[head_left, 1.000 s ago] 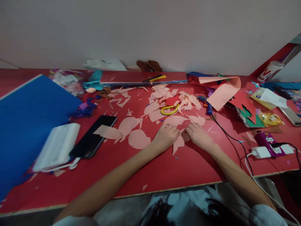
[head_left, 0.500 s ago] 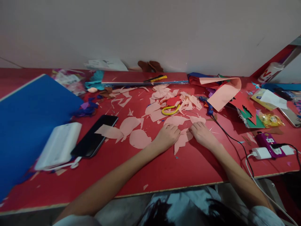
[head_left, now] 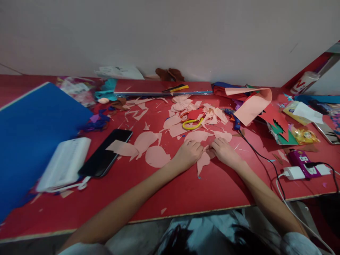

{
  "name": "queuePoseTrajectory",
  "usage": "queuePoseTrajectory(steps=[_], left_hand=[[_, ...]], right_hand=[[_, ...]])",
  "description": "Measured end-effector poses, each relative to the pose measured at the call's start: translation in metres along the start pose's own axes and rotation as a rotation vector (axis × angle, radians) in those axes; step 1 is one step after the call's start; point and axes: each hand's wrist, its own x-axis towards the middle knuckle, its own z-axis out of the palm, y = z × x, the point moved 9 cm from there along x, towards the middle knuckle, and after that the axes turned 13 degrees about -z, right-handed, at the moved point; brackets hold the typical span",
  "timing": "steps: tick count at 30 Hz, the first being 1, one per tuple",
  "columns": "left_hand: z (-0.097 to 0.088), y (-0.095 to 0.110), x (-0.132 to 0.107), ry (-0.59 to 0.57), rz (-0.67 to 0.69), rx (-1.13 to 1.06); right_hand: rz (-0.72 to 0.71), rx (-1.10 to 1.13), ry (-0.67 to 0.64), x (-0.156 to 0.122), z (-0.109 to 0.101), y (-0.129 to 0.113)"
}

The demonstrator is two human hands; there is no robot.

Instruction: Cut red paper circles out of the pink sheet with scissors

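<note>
Jagged pale-pink craft paper scrap (head_left: 203, 162) lying flat on red tabletop (head_left: 148, 198), between left hand (head_left: 188, 154) and right hand (head_left: 225, 152). Both palm-down, fingers curled at its thin matte edges; pinching or merely resting, cannot tell. Blue glue gun (head_left: 231, 118) beyond, among loose pink offcuts (head_left: 172, 122).

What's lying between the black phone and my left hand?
In the head view, pink paper cutouts lie on the red table between the black phone and your left hand.
</note>
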Motion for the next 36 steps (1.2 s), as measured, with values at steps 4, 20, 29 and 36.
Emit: queuePoseTrajectory(steps=[4, 20, 29, 36], left_hand=[[-0.001, 0.0, -0.001, 0.006, 0.008, -0.003], [0.005, -0.005, -0.002, -0.033, -0.037, -0.036], [0.008, -0.005, -0.003, -0.075, -0.048, -0.054], [0.011, -0.006, -0.003, -0.103, -0.057, -0.069]], right_hand=[[-0.008, 0.023, -0.013, 0.0, 0.004, 0.001], [0.023, -0.033, -0.124, -0.004, 0.0, 0.005], [0.054, -0.09, -0.135, -0.007, -0.002, 0.007], [0.088, -0.065, -0.12, -0.011, -0.005, 0.01]])
